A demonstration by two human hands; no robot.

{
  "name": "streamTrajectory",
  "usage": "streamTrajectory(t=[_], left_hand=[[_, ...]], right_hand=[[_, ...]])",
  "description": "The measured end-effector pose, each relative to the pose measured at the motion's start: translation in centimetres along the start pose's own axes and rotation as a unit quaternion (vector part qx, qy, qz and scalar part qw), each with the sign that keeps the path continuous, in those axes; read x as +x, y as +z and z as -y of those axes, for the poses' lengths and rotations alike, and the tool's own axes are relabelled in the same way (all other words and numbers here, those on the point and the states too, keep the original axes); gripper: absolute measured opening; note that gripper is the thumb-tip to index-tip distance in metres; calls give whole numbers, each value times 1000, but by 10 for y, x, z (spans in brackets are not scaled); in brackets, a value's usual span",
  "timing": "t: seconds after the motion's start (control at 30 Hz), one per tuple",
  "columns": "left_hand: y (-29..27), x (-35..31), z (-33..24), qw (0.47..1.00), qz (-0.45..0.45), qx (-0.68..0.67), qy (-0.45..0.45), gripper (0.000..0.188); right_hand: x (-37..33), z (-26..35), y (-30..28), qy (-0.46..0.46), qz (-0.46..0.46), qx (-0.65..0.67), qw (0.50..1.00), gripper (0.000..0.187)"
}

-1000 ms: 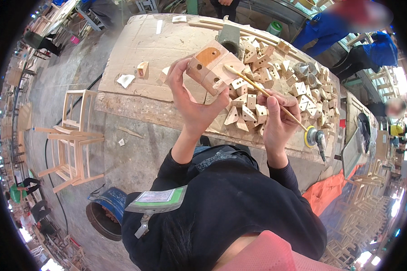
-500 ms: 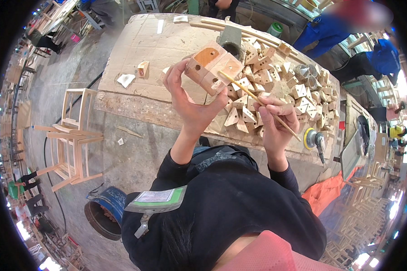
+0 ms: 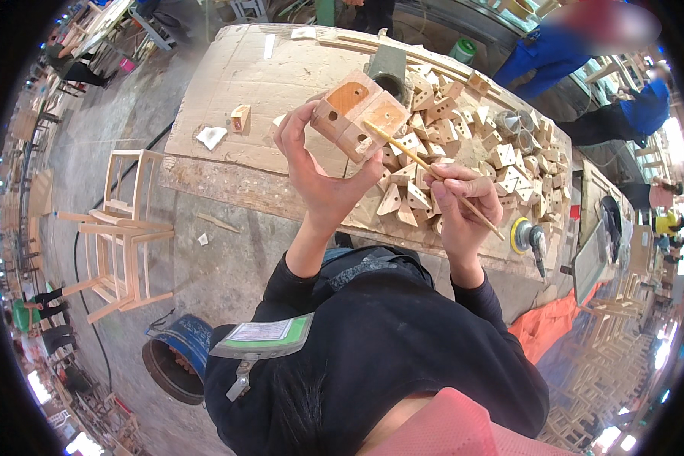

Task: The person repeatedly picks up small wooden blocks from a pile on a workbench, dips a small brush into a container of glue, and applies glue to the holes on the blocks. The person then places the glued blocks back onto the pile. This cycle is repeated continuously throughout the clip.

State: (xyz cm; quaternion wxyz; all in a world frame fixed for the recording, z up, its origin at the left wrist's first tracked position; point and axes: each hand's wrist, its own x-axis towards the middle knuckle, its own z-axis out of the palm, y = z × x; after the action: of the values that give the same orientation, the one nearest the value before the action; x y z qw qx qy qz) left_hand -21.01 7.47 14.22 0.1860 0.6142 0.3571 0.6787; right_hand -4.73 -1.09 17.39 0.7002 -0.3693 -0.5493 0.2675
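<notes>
My left hand [image 3: 323, 182] grips two drilled wooden blocks [image 3: 348, 106] side by side, thumb on the near right corner and fingers along the left side. The blocks have round holes in their faces and are held up above the workbench. Between the thumb and fingers of my right hand [image 3: 463, 199] is a thin wooden stick [image 3: 414, 157], held like a pencil. Its far tip meets the right-hand block near a hole; whether it enters the hole I cannot tell. Beneath and right of the hands lies a heap of triangular wooden blocks [image 3: 441, 114] with drilled holes.
The wooden workbench [image 3: 220, 83] also bears a grey tube [image 3: 388, 64], metal cups [image 3: 522, 138] and a sander [image 3: 521, 235] at its right edge. A wooden chair frame [image 3: 121, 243] and a blue bucket [image 3: 182, 342] stand at left. People in blue [image 3: 536, 53] work beyond.
The stick's tip has shifted slightly left on the right-hand block, toward the block's near edge. Both hands keep their grips.
</notes>
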Motion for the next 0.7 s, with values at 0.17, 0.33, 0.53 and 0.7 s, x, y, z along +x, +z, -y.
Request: streamTrajectory(t=[0.17,0.33,0.53,0.7], left_hand=[[5,2,3,1000,8,10,-4,82],[13,13,16,998,34,-9,-47,80],[89,71,38,991,113,-7,-64,71],[257,89,65,964,233,-10,-125,74]], right_hand=[[5,-4,-2,3,-23,-26,999,17],[17,-7,-22,-50,25,-138,989,17],[12,0,-86,-10,-145,-209,967,16],[-24,17,-172,33,-312,-253,915,14]])
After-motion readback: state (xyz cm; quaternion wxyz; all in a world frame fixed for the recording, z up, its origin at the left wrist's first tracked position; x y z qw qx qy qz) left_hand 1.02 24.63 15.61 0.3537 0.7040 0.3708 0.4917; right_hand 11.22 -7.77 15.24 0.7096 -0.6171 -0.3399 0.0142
